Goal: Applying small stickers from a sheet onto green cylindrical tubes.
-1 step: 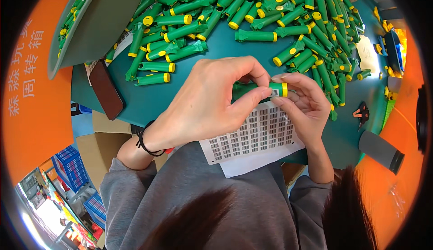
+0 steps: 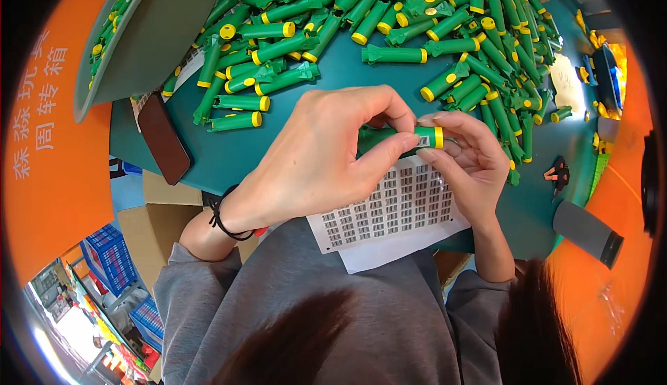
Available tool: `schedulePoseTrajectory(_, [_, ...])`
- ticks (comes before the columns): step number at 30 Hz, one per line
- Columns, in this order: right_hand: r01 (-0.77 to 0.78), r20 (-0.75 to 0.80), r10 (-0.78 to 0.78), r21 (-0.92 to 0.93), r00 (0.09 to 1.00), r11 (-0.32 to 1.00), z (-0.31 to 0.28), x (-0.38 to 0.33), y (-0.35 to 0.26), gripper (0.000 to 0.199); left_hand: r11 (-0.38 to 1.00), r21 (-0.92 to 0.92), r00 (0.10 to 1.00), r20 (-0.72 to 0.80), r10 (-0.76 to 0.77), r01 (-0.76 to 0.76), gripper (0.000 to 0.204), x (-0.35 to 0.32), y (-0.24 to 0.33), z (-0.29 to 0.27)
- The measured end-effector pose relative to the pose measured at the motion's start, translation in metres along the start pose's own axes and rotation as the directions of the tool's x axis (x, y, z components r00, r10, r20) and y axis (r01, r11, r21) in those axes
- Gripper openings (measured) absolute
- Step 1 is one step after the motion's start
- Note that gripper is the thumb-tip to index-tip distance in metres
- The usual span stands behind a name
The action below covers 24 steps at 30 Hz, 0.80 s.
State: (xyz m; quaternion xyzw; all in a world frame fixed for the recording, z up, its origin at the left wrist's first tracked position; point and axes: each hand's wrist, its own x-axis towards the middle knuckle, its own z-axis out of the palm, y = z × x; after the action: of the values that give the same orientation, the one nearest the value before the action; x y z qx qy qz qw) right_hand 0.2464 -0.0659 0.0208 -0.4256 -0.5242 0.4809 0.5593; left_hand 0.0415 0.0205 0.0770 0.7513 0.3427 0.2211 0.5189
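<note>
A green plastic tube with a yellow end band lies crosswise between my two hands, above the near edge of the table. My left hand grips its left part, thumb and index finger pinching near a small white printed sticker on the tube. Around the yellow end curl the fingers of my right hand, with the thumb beneath. Below my hands is a sheet of small printed stickers, overlapping a plain white paper against my lap. My left palm and fingers hide much of the tube.
Many similar green tubes are heaped across the far side of the green table. At left are a tilted grey-green tub, a dark phone and an orange crate. Small scissors and a grey cylinder lie at right.
</note>
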Motion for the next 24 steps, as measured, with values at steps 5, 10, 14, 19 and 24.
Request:
schedulePoseTrajectory(5, [-0.023,-0.007,0.023,0.006,1.000,1.000,0.0008,-0.0012,-0.0007,0.047,1.000,-0.011,1.000,-0.007,0.016,-0.016,0.011,0.0014,-0.0012,0.0003])
schedulePoseTrajectory(10, [-0.009,0.010,0.009,0.002,1.000,1.000,0.0008,-0.0005,-0.0001,0.047,0.999,0.036,1.000,0.016,-0.019,0.018,0.012,0.0012,0.0008,-0.0024])
schedulePoseTrajectory(14, [-0.016,0.024,0.016,-0.003,1.000,1.000,0.0011,0.0001,-0.0005,0.047,0.999,0.047,1.000,0.013,0.010,-0.010,0.012,0.0010,-0.0008,-0.0034])
schedulePoseTrajectory(19, [-0.029,0.021,0.029,-0.001,0.999,1.000,0.0022,0.0000,-0.0002,0.048,0.999,0.047,1.000,0.013,-0.006,0.005,0.012,0.0019,-0.0010,-0.0032])
schedulePoseTrajectory(24, [-0.055,-0.026,0.055,0.011,0.998,0.998,0.0061,-0.0049,-0.0002,0.048,0.999,-0.015,0.999,0.020,-0.037,0.037,0.013,0.0057,-0.0044,-0.0026])
